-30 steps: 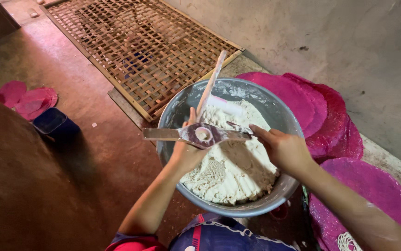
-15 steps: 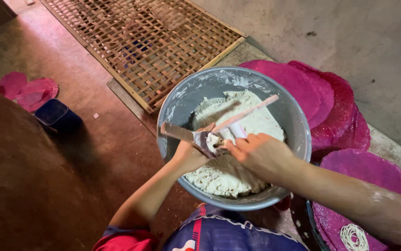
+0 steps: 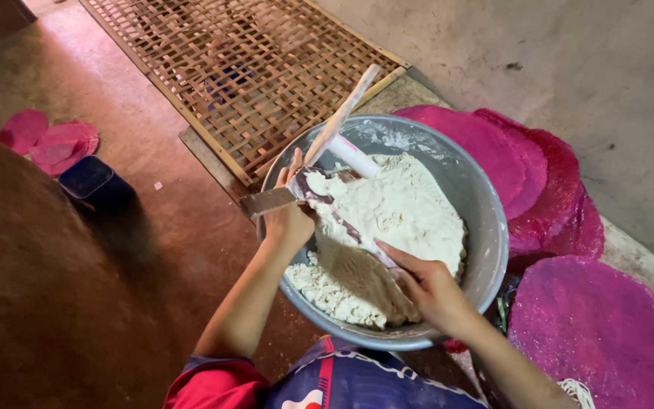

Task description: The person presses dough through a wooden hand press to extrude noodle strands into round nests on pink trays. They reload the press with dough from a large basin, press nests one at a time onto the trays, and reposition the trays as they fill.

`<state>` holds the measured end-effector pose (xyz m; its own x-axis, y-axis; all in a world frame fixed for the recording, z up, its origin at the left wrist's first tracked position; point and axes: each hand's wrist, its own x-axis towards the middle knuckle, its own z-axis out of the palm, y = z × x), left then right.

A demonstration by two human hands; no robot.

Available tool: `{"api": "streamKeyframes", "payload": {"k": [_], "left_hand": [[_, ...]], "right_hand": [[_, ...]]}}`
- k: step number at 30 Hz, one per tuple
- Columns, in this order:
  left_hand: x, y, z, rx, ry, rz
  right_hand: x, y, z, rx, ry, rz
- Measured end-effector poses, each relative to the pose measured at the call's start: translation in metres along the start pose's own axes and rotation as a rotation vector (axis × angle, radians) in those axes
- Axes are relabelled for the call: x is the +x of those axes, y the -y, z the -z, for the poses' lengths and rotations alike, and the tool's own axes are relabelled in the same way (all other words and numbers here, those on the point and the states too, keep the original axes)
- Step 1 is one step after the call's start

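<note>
Scraping dough (image 3: pixel 388 227) in the bowl (image 3: pixel 486 227): left hand (image 3: pixel 289 216) clenched on scraper (image 3: pixel 270 201), right hand (image 3: pixel 429 284) released, pressing; next, a firm pull.

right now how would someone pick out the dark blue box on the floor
Start at the woven bamboo mat on the reddish floor and look left. The small dark blue box sits beside two pink discs, the only blue, square-edged thing among round pink ones.
</note>
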<state>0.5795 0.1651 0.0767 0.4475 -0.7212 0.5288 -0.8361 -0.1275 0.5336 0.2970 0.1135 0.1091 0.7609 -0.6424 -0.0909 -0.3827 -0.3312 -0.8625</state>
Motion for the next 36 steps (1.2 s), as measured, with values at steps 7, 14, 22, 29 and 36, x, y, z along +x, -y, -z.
{"api": "streamKeyframes", "payload": {"k": [7, 14, 22, 29, 36], "left_hand": [[0.006, -0.015, -0.004, 0.153, -0.036, -0.185], [0.011, 0.001, 0.009, 0.192, 0.136, -0.114], [-0.032, -0.028, 0.003, -0.044, 0.064, -0.468], [-0.035, 0.012, 0.026, -0.202, 0.499, -0.024], [-0.029, -0.013, 0.029, -0.165, 0.491, -0.084]], "right_hand": [[0.023, -0.012, -0.005, -0.075, -0.130, -0.292], [0.014, -0.020, 0.034, -0.186, 0.137, -0.138], [0.037, 0.064, 0.032, -1.191, 0.447, -0.187], [-0.009, 0.137, 0.065, -1.159, 0.193, 0.272], [0.010, 0.144, 0.021, -1.383, 0.185, 0.341]]}}
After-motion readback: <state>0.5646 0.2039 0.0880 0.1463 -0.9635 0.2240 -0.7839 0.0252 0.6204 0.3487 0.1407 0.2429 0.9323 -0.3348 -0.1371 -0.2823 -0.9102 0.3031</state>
